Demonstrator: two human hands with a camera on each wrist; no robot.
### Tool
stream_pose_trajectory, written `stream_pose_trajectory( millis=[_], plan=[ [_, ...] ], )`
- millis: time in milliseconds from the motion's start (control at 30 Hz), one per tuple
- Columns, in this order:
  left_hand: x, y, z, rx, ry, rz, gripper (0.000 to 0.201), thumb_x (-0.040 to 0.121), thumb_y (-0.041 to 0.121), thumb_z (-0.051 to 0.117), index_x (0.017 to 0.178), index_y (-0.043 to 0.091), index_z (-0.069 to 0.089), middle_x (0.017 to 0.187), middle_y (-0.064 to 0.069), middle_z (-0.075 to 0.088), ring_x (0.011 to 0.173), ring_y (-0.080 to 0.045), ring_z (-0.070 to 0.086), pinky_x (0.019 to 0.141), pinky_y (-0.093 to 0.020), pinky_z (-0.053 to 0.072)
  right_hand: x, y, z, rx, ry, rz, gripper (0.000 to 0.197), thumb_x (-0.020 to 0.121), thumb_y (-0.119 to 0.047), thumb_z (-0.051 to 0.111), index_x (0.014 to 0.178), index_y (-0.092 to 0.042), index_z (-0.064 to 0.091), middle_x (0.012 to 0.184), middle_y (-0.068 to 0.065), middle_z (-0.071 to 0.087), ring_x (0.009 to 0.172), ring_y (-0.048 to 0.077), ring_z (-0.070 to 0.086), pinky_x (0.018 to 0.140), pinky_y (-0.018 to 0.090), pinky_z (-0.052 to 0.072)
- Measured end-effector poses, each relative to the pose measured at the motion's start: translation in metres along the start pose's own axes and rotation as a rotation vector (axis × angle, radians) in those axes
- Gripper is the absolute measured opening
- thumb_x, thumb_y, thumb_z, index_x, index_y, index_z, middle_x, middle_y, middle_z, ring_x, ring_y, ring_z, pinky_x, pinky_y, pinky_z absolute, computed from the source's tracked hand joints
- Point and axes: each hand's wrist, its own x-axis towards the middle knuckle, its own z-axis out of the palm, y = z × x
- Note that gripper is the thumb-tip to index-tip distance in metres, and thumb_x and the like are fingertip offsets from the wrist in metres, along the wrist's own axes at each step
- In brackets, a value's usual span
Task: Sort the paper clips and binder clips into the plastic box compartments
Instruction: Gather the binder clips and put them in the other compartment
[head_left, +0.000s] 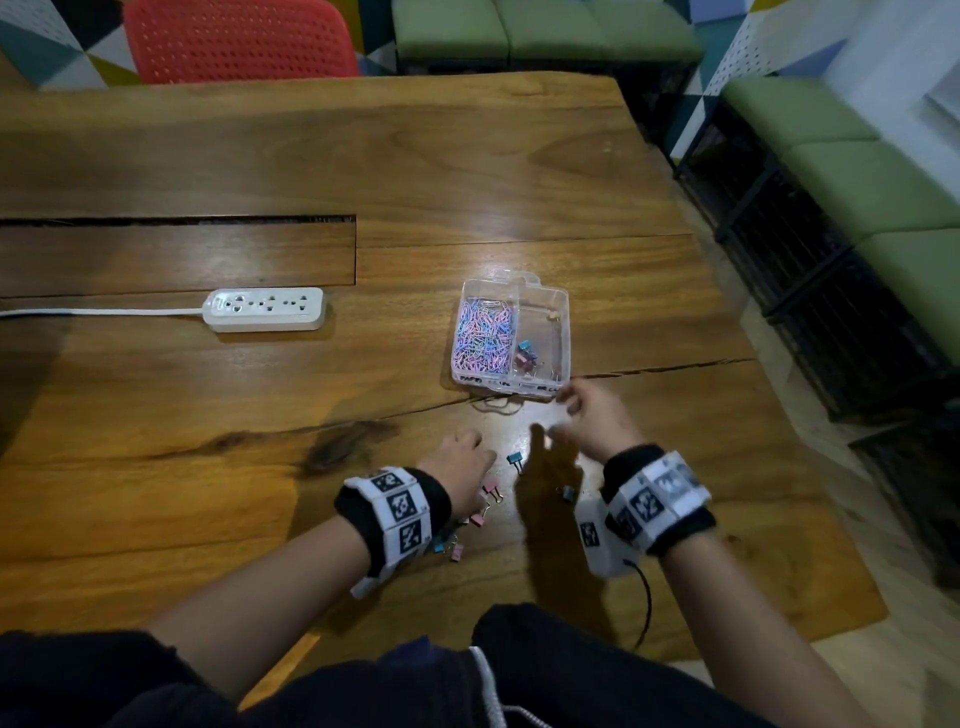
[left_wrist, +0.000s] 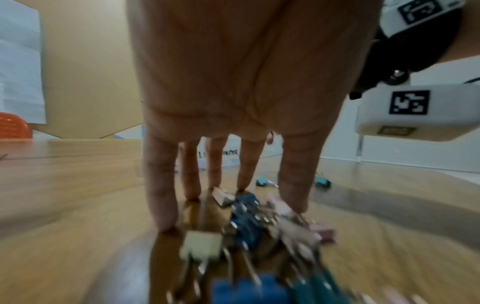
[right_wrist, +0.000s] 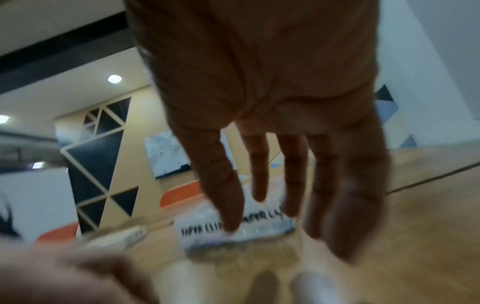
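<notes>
A clear plastic box (head_left: 563, 332) lies open on the wooden table. Its left compartment is full of pastel paper clips (head_left: 483, 332). A few binder clips (head_left: 525, 354) lie in its right compartment. My left hand (head_left: 460, 460) stands over a loose heap of binder clips (left_wrist: 246, 216), its straight fingers (left_wrist: 161, 185) touching the table around them. More clips lie apart: a blue one (head_left: 516, 460) and a teal one (head_left: 566, 492). My right hand (head_left: 587, 415) hovers just before the box's front wall (right_wrist: 233, 230), fingers spread and holding nothing.
A white power strip (head_left: 267, 309) with its cord lies to the left of the box. A long slot (head_left: 176, 221) cuts the tabletop behind it. A red chair (head_left: 239, 39) and green benches (head_left: 545, 31) stand beyond the table; its right edge (head_left: 727, 291) is close.
</notes>
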Motion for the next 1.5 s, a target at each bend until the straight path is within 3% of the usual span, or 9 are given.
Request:
stream_pose_trajectory(
  millis=[167, 400, 633, 767, 900, 1167, 1266, 1366, 1500],
  plan=[
    [-0.009, 0.011, 0.025, 0.051, 0.108, -0.019, 0.057, 0.084, 0.015, 0.062, 0.135, 0.016, 0.037, 0.138, -0.013, 0.035, 0.122, -0.03, 0.038, 0.095, -0.039, 0.046, -0.029, 0.032, 0.044, -0.203, -0.126, 0.183, 0.063, 0.073, -0.007, 0.068, 0.125, -0.025, 0.036, 0.127, 0.013, 0.033, 0.112, 0.033, 0.045, 0.09, 0.043, 0.051],
    [-0.009, 0.003, 0.01, -0.337, -0.004, -0.116, 0.029, 0.087, 0.015, 0.055, 0.115, 0.014, 0.049, 0.123, -0.012, 0.04, 0.113, -0.031, 0.045, 0.094, -0.036, 0.041, -0.035, 0.015, 0.072, -0.27, -0.114, -0.099, 0.066, 0.079, -0.015, 0.064, 0.136, -0.027, 0.033, 0.131, 0.011, 0.029, 0.12, 0.029, 0.03, 0.101, 0.038, 0.035],
    [-0.007, -0.002, 0.002, -0.462, -0.002, -0.124, 0.021, 0.081, 0.008, 0.061, 0.099, 0.016, 0.054, 0.104, -0.004, 0.041, 0.091, -0.022, 0.051, 0.076, -0.025, 0.042, -0.028, 0.015, 0.07, -0.267, -0.09, -0.203, 0.026, 0.082, -0.012, 0.061, 0.108, -0.012, 0.059, 0.119, 0.009, 0.043, 0.112, 0.026, 0.04, 0.095, 0.031, 0.037],
    [-0.008, -0.005, 0.003, -0.451, 0.05, -0.108, 0.027, 0.078, 0.005, 0.057, 0.067, 0.023, 0.041, 0.092, -0.001, 0.041, 0.08, -0.02, 0.048, 0.069, -0.029, 0.043, -0.026, 0.019, 0.066, -0.236, -0.122, -0.18, 0.022, 0.081, -0.007, 0.061, 0.103, -0.01, 0.061, 0.113, 0.009, 0.048, 0.11, 0.025, 0.048, 0.095, 0.028, 0.04],
    [-0.007, -0.008, -0.004, -0.477, 0.064, -0.07, 0.033, 0.079, 0.001, 0.054, 0.059, 0.023, 0.037, 0.076, 0.002, 0.047, 0.074, -0.017, 0.048, 0.062, -0.023, 0.04, -0.028, 0.023, 0.064, -0.217, -0.139, -0.202, 0.022, 0.08, -0.003, 0.058, 0.102, -0.006, 0.061, 0.104, 0.006, 0.043, 0.107, 0.023, 0.048, 0.085, 0.018, 0.037],
    [0.022, 0.013, -0.073, -0.872, 0.264, -0.002, 0.016, 0.08, -0.003, 0.061, 0.08, 0.012, 0.057, 0.084, -0.002, 0.057, 0.064, -0.008, 0.053, 0.057, -0.015, 0.048, -0.035, 0.026, 0.07, -0.327, -0.152, -0.255, 0.009, 0.083, -0.007, 0.052, 0.089, -0.01, 0.056, 0.1, 0.006, 0.047, 0.097, 0.023, 0.05, 0.081, 0.025, 0.041],
    [0.042, 0.023, -0.092, -1.0, 0.426, -0.041, 0.018, 0.083, -0.003, 0.057, 0.1, 0.002, 0.06, 0.1, -0.009, 0.059, 0.085, -0.019, 0.059, 0.072, -0.023, 0.052, -0.035, 0.03, 0.072, -0.32, -0.164, -0.264, 0.016, 0.083, -0.002, 0.049, 0.078, -0.017, 0.046, 0.091, -0.001, 0.039, 0.087, 0.017, 0.043, 0.074, 0.021, 0.035],
    [0.057, 0.022, -0.095, -0.998, 0.372, -0.044, 0.031, 0.088, -0.005, 0.048, 0.116, 0.004, 0.057, 0.122, -0.014, 0.057, 0.11, -0.026, 0.056, 0.09, -0.034, 0.05, -0.037, 0.035, 0.071, -0.293, -0.15, -0.254, 0.014, 0.082, -0.006, 0.051, 0.079, -0.018, 0.045, 0.096, -0.002, 0.035, 0.088, 0.016, 0.041, 0.077, 0.023, 0.039],
    [0.049, 0.012, -0.082, -0.945, 0.255, 0.025, 0.047, 0.087, -0.01, 0.042, 0.127, 0.013, 0.049, 0.133, -0.008, 0.051, 0.108, -0.018, 0.054, 0.072, -0.02, 0.046, -0.044, 0.04, 0.07, -0.298, -0.147, -0.264, 0.009, 0.081, -0.015, 0.058, 0.085, -0.017, 0.05, 0.106, 0.002, 0.041, 0.095, 0.019, 0.046, 0.085, 0.025, 0.042]
  ],
)
